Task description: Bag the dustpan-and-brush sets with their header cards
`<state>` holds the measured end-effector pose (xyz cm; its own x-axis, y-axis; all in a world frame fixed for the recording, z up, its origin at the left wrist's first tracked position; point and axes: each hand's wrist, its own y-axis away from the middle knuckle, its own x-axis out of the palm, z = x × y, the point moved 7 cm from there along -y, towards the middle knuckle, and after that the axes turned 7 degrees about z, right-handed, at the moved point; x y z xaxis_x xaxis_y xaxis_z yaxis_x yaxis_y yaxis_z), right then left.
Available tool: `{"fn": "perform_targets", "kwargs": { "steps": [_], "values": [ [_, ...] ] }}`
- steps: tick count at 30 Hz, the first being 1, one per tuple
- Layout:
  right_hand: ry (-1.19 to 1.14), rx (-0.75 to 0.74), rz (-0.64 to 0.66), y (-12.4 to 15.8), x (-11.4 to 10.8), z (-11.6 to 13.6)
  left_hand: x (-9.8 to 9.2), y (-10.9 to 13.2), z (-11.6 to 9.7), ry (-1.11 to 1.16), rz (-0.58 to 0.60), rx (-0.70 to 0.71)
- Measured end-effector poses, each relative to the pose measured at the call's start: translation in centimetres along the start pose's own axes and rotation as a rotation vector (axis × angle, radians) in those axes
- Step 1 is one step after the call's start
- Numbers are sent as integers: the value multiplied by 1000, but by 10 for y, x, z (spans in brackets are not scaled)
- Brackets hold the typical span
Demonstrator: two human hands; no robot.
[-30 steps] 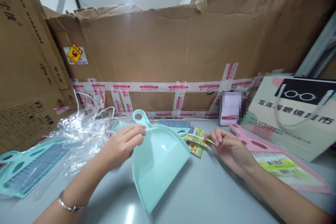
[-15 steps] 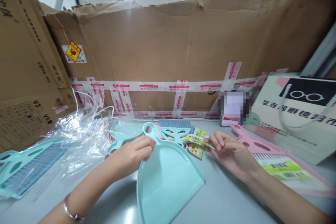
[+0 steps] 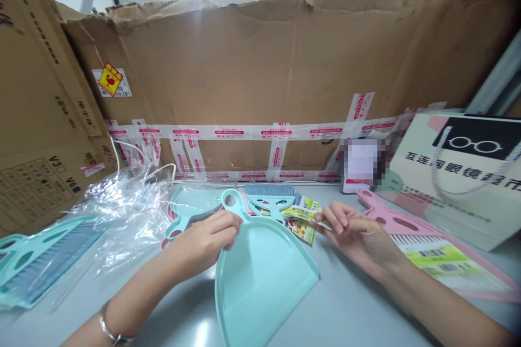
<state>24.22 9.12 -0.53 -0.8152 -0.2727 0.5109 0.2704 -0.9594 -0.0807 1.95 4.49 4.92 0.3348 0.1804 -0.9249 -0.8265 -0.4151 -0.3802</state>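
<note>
My left hand (image 3: 215,236) grips a turquoise dustpan (image 3: 264,276) at the edge just below its ring-shaped handle. The pan's wide open end points toward me and to the right. Between the thumb and fingers of my right hand (image 3: 350,233) is the end of a yellow-green paper label (image 3: 301,211). Behind the dustpan lies a small turquoise brush (image 3: 271,200) with blue-grey bristles. Another printed label (image 3: 301,230) is close to it. Partly behind my left hand sits a second turquoise dustpan (image 3: 195,200).
Crumpled clear plastic bags (image 3: 126,211) spread over the left of the table. A wrapped turquoise brush set (image 3: 44,260) lies far left, a pink brush set (image 3: 431,244) at right. Behind stand a large cardboard box (image 3: 244,76), a blurred-out device (image 3: 360,168) and a paper bag (image 3: 459,184).
The dustpan's wide end has swung very slightly to the right. Both hands keep their holds, and the view has shifted a little.
</note>
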Motion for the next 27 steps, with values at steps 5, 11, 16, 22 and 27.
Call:
{"fn": "perform_targets", "kwargs": {
  "steps": [5, 11, 16, 22, 27],
  "values": [
    [3, 4, 7, 0, -1, -2, -1, 0, 0, 2, 3, -6],
    [33, -1, 6, -1, -1, -2, 0, 1, 1, 2, 10, -11],
    [261, -37, -22, -2, -7, 0, -2, 0, -1, 6, 0, -6],
    [1141, -148, -125, -4, -7, 12, -3, 2, -3, 11, 4, 17],
    [1709, -309, 162, -25, 36, 12, -2, 4, -3, 8, 13, 25]
  ]
}}
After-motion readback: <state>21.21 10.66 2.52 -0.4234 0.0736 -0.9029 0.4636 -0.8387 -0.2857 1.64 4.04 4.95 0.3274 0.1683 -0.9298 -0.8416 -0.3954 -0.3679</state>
